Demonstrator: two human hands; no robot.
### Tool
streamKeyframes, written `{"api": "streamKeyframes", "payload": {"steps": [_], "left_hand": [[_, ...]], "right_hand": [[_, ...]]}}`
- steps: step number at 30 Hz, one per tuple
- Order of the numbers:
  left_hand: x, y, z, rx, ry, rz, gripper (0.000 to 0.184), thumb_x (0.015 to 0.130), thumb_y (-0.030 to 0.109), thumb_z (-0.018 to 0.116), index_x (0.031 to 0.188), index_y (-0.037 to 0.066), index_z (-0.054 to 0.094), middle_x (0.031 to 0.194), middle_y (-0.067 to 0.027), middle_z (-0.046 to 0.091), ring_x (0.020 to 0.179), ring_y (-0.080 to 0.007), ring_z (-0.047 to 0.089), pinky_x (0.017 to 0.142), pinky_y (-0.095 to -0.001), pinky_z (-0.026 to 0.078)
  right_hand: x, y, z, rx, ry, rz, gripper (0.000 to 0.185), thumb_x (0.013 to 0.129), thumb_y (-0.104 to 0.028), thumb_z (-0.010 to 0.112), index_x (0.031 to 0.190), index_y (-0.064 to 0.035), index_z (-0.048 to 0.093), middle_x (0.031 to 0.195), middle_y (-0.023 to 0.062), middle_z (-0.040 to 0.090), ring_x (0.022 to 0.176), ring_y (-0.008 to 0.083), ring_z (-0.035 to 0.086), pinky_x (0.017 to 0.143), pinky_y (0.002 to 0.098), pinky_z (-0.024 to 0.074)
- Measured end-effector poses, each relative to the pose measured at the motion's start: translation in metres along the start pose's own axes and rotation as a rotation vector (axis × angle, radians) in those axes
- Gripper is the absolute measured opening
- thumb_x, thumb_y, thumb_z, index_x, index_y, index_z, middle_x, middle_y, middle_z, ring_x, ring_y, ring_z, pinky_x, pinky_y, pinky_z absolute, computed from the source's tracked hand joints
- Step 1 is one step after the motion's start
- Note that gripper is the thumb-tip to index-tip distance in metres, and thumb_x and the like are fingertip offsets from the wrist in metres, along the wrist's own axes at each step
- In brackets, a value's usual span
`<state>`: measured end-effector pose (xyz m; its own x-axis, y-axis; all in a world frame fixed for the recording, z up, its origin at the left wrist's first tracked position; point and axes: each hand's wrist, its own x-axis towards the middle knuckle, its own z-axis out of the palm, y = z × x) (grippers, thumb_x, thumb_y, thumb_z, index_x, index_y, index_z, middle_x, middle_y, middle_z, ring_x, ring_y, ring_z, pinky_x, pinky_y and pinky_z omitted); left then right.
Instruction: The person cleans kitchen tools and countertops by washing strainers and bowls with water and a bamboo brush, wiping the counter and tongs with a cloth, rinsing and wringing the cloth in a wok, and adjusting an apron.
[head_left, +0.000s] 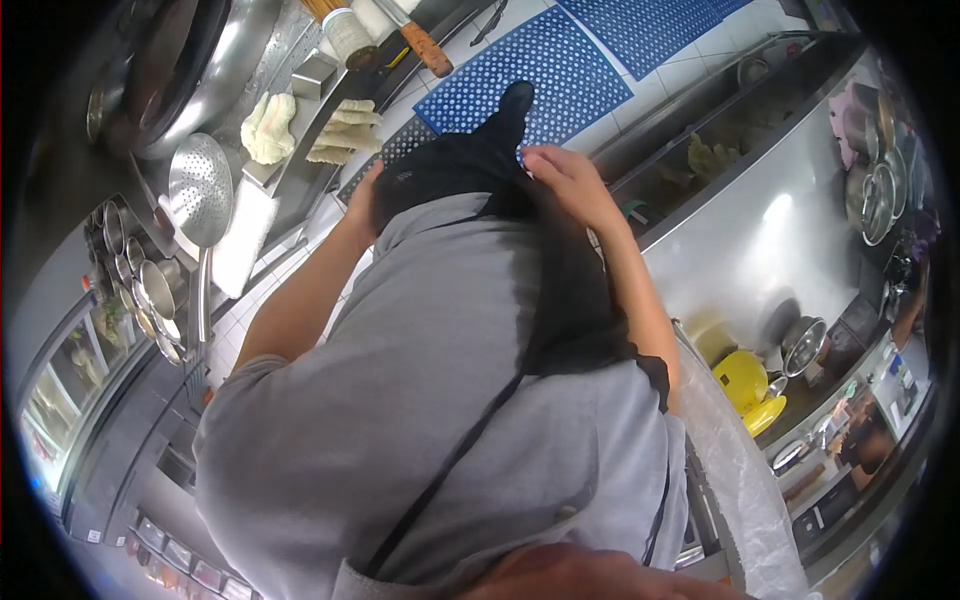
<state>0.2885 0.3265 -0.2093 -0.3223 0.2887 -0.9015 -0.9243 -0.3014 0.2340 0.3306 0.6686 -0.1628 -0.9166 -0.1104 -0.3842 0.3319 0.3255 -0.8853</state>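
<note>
Looking down, I see my grey shirt (430,300) and a black apron (440,175) hanging over my lower body. My left hand (364,205) is at the apron's left edge; its fingers are mostly hidden by the cloth. On the other side, my right hand (568,180) is closed, thumb and fingers bent together at the apron's right edge, with black cloth against it. A dark shoe (517,97) shows beyond the apron on a blue perforated mat (560,75).
At left are a perforated skimmer (201,190), pale cloths (268,128), a brush (348,38) and hanging metal pans (157,288). A steel counter (770,235) runs along the right, with yellow dishes (741,380) and sieves (804,346). White tiles surround the mats.
</note>
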Motion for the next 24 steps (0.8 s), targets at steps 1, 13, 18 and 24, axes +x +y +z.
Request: {"api": "streamKeyframes", "payload": {"steps": [1,13,18,24], "left_hand": [[-0.006,0.0,0.01,0.002,0.012,0.005,0.069,0.096,0.057,0.05,0.14,0.003,0.051,0.137,-0.0179,0.057,0.125,-0.035,0.054,0.112,-0.0461,0.038],[0.011,0.035,0.121,0.51,-0.13,0.167,0.052,0.087,0.038,0.073,0.126,0.007,0.058,0.115,-0.0068,0.062,0.107,-0.0181,0.059,0.093,-0.0321,0.049],[0.032,0.051,0.145,0.804,-0.245,-0.086,0.048,0.088,0.041,0.071,0.123,0.01,0.061,0.12,-0.0037,0.061,0.108,-0.0156,0.058,0.095,-0.031,0.047],[0.072,0.069,0.165,1.402,-0.538,0.102,0.059,0.098,0.047,0.057,0.142,0.008,0.054,0.143,-0.0079,0.055,0.129,-0.0201,0.051,0.11,-0.0298,0.034]], "right_hand": [[0.004,-0.004,0.004,0.039,-0.05,0.034,0.044,0.098,-0.036,0.061,0.12,0.0022,0.067,0.105,0.0178,0.074,0.1,0.0255,0.069,0.088,0.0358,0.0508],[-0.07,0.011,-0.001,0.2,0.12,0.239,0.023,0.091,-0.02,0.07,0.095,0.0021,0.067,0.069,-0.001,0.058,0.065,0.0061,0.05,0.059,0.0292,0.04],[-0.082,0.002,-0.007,-0.025,0.217,0.311,0.034,0.088,-0.029,0.071,0.092,0.0033,0.065,0.071,0.0129,0.062,0.07,0.0225,0.062,0.066,0.0375,0.0465],[-0.086,0.002,-0.004,-0.056,0.22,0.36,0.036,0.089,-0.033,0.067,0.103,0.0009,0.068,0.081,0.0212,0.067,0.08,0.0367,0.067,0.073,0.0445,0.0491]]}}
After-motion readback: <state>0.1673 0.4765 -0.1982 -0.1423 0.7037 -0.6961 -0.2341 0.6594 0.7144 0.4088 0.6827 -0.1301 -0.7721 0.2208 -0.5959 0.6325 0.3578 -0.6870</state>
